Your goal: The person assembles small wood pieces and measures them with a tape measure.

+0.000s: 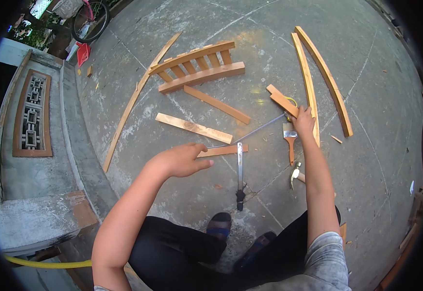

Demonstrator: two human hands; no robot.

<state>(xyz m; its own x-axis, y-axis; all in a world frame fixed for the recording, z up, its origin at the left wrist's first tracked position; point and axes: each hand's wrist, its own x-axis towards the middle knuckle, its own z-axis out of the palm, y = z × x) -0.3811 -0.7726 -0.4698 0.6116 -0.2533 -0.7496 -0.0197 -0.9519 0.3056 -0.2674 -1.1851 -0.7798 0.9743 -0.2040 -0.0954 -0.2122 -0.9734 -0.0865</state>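
My right hand [303, 121] is closed on the lower end of a short wooden piece [284, 103]; a second piece lies against its upper end. My left hand [184, 160] hovers near the left end of a reddish wooden strip [223, 151], fingers apart, thumb pointing right; whether it touches the strip cannot be made out. A thin metal saw or blade [262, 128] runs diagonally between the hands. The brush [289, 143] lies just below my right hand, the hammer [295, 174] lower still. A metal tool with a black end [240, 169] stands out right of my left hand.
A slatted wooden frame [201, 68] lies on the concrete ahead, with a knotty board [193, 127] and a reddish board [217, 104] nearer. Long strips lie at left [126, 114] and right [330, 82]. A low wall [36, 179] borders the left; a bicycle wheel [91, 22] is beyond.
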